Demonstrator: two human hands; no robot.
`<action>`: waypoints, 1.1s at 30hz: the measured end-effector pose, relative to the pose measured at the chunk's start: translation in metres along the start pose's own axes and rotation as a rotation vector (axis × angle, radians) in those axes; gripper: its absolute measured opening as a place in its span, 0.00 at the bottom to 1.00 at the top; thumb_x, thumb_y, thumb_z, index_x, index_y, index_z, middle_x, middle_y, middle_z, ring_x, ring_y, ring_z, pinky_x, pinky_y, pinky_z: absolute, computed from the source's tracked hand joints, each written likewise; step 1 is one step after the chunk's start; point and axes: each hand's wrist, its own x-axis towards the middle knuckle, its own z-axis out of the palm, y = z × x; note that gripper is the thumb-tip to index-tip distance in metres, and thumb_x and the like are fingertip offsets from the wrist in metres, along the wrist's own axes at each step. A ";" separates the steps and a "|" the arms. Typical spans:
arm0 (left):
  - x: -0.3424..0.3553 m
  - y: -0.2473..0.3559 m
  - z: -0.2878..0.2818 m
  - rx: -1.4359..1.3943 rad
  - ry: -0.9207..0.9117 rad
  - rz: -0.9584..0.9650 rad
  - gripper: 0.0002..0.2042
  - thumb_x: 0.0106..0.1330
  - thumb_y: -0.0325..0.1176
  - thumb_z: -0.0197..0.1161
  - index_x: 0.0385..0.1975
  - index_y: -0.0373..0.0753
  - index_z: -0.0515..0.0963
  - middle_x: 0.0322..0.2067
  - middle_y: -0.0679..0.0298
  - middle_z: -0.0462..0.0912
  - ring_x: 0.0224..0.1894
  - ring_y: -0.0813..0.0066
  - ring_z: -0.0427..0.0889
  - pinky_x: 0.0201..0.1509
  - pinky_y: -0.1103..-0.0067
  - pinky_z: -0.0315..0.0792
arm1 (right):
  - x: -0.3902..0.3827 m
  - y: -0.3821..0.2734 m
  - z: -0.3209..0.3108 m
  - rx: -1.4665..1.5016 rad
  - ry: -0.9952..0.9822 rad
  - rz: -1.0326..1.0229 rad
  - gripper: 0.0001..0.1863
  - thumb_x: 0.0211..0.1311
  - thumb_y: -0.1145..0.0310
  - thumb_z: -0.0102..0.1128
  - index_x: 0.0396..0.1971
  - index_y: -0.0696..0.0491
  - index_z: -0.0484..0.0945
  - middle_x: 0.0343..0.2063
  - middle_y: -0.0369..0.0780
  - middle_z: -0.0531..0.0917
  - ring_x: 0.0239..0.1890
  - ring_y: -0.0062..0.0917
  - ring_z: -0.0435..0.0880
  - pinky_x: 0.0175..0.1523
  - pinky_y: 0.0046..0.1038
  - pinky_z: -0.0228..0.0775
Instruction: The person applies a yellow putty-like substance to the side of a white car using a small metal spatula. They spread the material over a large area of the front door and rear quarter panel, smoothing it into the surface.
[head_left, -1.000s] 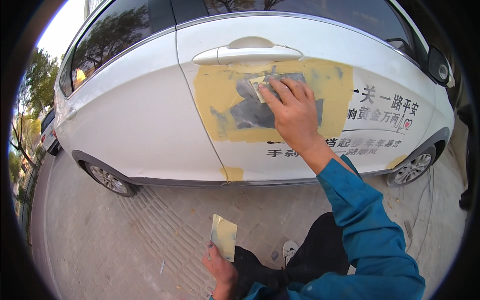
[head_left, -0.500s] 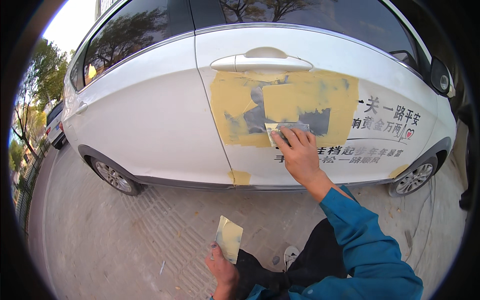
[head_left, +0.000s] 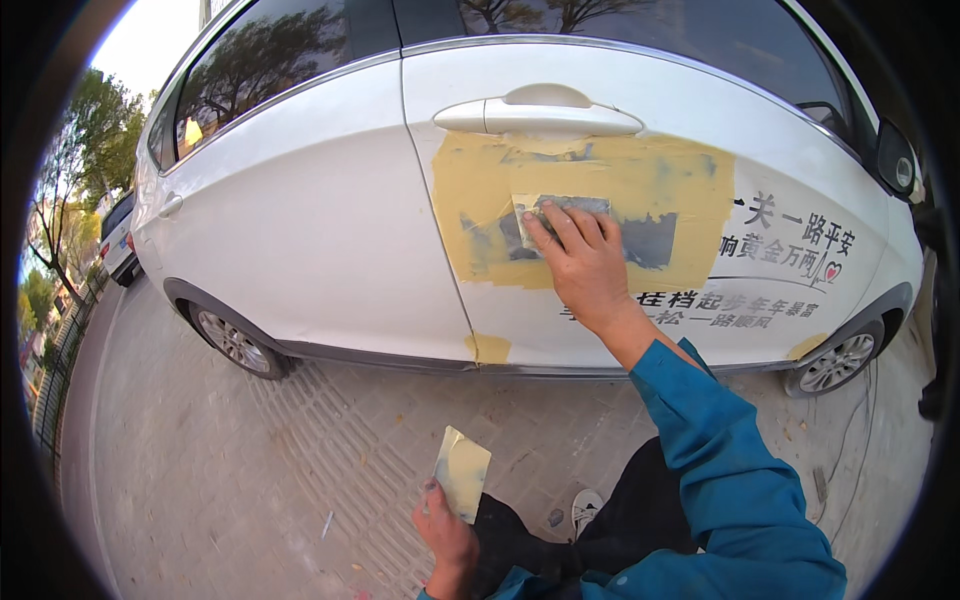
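Fingers spread across its back, my right hand [head_left: 588, 268] holds a flat putty spreader [head_left: 590, 206] against the white car's front door [head_left: 540, 325]. Under and around the spreader is a wide patch of yellow putty [head_left: 685, 185], with a dark grey bare area [head_left: 650, 240] showing just right of my fingers. The patch begins right below the door handle [head_left: 560, 118]. Low in front of me, my left hand [head_left: 446, 535] grips a second flat spreader [head_left: 464, 474] coated with yellow putty, its thumb on the near face. The far side of that grip is hidden.
A smaller putty spot [head_left: 488, 349] sits at the door's lower rear corner, another [head_left: 806, 346] near the front wheel [head_left: 838, 362]. The side mirror [head_left: 899, 160] juts out at right. Paving [head_left: 330, 450] lies below; a cable [head_left: 850, 460] runs along it at right.
My right hand and its spreader have moved up and slightly left over the patch, and more yellow covers the grey there. My left hand stays nearly still; the view has shifted slightly.
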 end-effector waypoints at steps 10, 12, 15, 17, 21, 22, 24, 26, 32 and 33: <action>0.001 0.006 -0.004 -0.018 0.010 0.017 0.24 0.85 0.46 0.55 0.52 0.24 0.83 0.44 0.59 0.88 0.42 0.75 0.86 0.49 0.77 0.78 | -0.072 -0.029 -0.009 0.072 -0.149 -0.051 0.27 0.62 0.76 0.63 0.63 0.51 0.83 0.63 0.40 0.81 0.61 0.34 0.76 0.66 0.44 0.66; 0.001 0.007 -0.008 -0.024 0.024 0.034 0.23 0.85 0.45 0.55 0.51 0.25 0.82 0.43 0.59 0.88 0.42 0.74 0.87 0.48 0.77 0.79 | -0.056 -0.030 -0.017 0.106 -0.155 -0.034 0.26 0.62 0.77 0.63 0.62 0.52 0.83 0.62 0.40 0.81 0.60 0.34 0.77 0.65 0.43 0.66; -0.001 0.006 -0.011 -0.014 0.013 0.035 0.22 0.85 0.45 0.54 0.51 0.26 0.82 0.43 0.58 0.88 0.41 0.74 0.88 0.47 0.77 0.80 | -0.017 -0.027 -0.023 0.105 -0.052 -0.044 0.25 0.60 0.78 0.63 0.60 0.51 0.85 0.61 0.39 0.82 0.59 0.33 0.78 0.64 0.42 0.67; -0.004 0.006 -0.012 -0.053 -0.034 0.022 0.23 0.84 0.45 0.56 0.52 0.24 0.83 0.44 0.58 0.88 0.43 0.75 0.86 0.49 0.77 0.78 | 0.012 -0.024 -0.018 0.086 0.008 -0.048 0.25 0.60 0.78 0.63 0.59 0.51 0.85 0.60 0.39 0.83 0.58 0.33 0.78 0.63 0.41 0.67; -0.004 0.004 -0.013 -0.015 -0.008 0.001 0.23 0.84 0.45 0.56 0.51 0.24 0.83 0.43 0.57 0.88 0.42 0.74 0.86 0.48 0.78 0.78 | 0.030 -0.021 -0.005 0.056 0.004 -0.063 0.25 0.61 0.77 0.63 0.61 0.53 0.83 0.61 0.40 0.82 0.58 0.32 0.78 0.62 0.40 0.68; -0.003 0.003 -0.013 -0.016 0.000 -0.004 0.23 0.84 0.45 0.56 0.51 0.24 0.83 0.43 0.57 0.88 0.42 0.74 0.86 0.48 0.78 0.78 | 0.028 -0.021 0.000 0.052 -0.021 -0.069 0.25 0.62 0.77 0.63 0.62 0.54 0.83 0.62 0.41 0.81 0.58 0.32 0.77 0.62 0.39 0.68; -0.001 0.002 -0.013 -0.031 0.007 -0.010 0.23 0.84 0.46 0.56 0.50 0.25 0.83 0.43 0.58 0.88 0.42 0.74 0.86 0.48 0.78 0.78 | 0.009 -0.023 0.006 0.045 -0.054 -0.075 0.26 0.63 0.76 0.62 0.63 0.54 0.82 0.62 0.40 0.81 0.59 0.32 0.77 0.62 0.38 0.67; 0.000 0.001 -0.013 -0.083 -0.021 -0.009 0.24 0.84 0.46 0.56 0.50 0.25 0.83 0.43 0.58 0.88 0.41 0.74 0.87 0.48 0.78 0.79 | -0.016 -0.028 0.012 0.054 -0.088 -0.089 0.26 0.64 0.75 0.62 0.63 0.53 0.82 0.63 0.40 0.81 0.59 0.32 0.76 0.62 0.38 0.67; 0.000 0.007 -0.012 -0.050 -0.044 0.014 0.23 0.85 0.46 0.55 0.50 0.25 0.83 0.42 0.58 0.88 0.41 0.74 0.87 0.48 0.77 0.79 | -0.062 -0.033 0.022 0.074 -0.157 -0.149 0.26 0.64 0.74 0.61 0.63 0.53 0.82 0.64 0.39 0.80 0.59 0.31 0.77 0.62 0.37 0.67; 0.000 0.009 -0.012 -0.014 -0.020 -0.004 0.24 0.85 0.46 0.55 0.50 0.25 0.83 0.43 0.58 0.88 0.42 0.73 0.87 0.48 0.77 0.79 | -0.066 -0.035 0.018 0.091 -0.173 -0.140 0.26 0.64 0.74 0.61 0.63 0.53 0.82 0.64 0.39 0.81 0.58 0.31 0.77 0.62 0.37 0.67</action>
